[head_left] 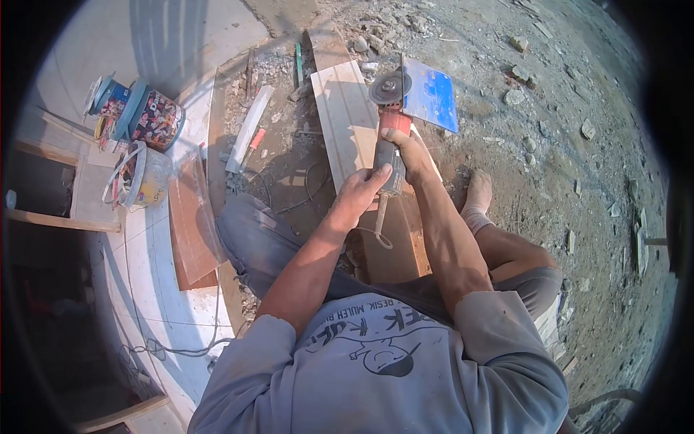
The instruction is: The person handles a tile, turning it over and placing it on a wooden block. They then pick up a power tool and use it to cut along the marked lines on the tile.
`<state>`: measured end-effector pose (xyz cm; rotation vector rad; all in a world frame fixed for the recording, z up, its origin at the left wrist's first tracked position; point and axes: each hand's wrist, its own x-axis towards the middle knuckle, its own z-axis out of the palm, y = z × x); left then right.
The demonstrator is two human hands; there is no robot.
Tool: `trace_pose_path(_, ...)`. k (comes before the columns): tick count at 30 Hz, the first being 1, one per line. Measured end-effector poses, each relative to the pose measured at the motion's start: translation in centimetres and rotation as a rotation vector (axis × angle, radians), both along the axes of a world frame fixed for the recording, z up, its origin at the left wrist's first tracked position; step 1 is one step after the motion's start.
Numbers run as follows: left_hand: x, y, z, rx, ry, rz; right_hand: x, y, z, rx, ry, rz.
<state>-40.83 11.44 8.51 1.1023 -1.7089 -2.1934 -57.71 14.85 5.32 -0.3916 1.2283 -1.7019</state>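
Both of my hands hold an angle grinder (pixel 395 123) with a red head, a dark body and a round disc (pixel 387 87) at its far end. My left hand (pixel 359 189) is wrapped round the rear of the body, near the cord. Farther forward, my right hand (pixel 407 150) grips the body just behind the red head. A blue plate (pixel 432 94) stands beside the disc on its right; how it is fixed cannot be made out. Under the grinder lies a pale grooved board (pixel 338 108) resting on a longer wooden plank (pixel 390 249).
Buckets (pixel 157 119) and a clear tub (pixel 148 177) stand at left on a white ledge. Brown sheets (pixel 191 224) lie near my left knee. A white strip (pixel 249 130), a cable (pixel 307 192) and rubble (pixel 517 98) cover the ground. Dark openings (pixel 50 289) show at far left.
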Motion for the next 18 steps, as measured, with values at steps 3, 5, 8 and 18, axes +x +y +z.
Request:
trace_pose_path(3, 1.0, -0.7, 1.5, -0.153, 0.049, -0.114, 2.0, -2.2, -0.5, -0.035, 0.133, -0.013)
trace_pose_path(5, 1.5, -1.5, 0.1, -0.226, 0.172, -0.096, 2.7, -2.8, 0.3, -0.065, 0.176, 0.077)
trace_pose_path(8, 2.6, -1.9, 0.4, -0.178, 0.305, -0.033, 4.6, -3.3, 2.8, -0.103, 0.282, 0.129)
trace_pose_path(18, 5.6, -3.8, -0.1, -0.083, 0.473, 0.009, 7.5, -5.7, 3.6, -0.032, 0.383, 0.227)
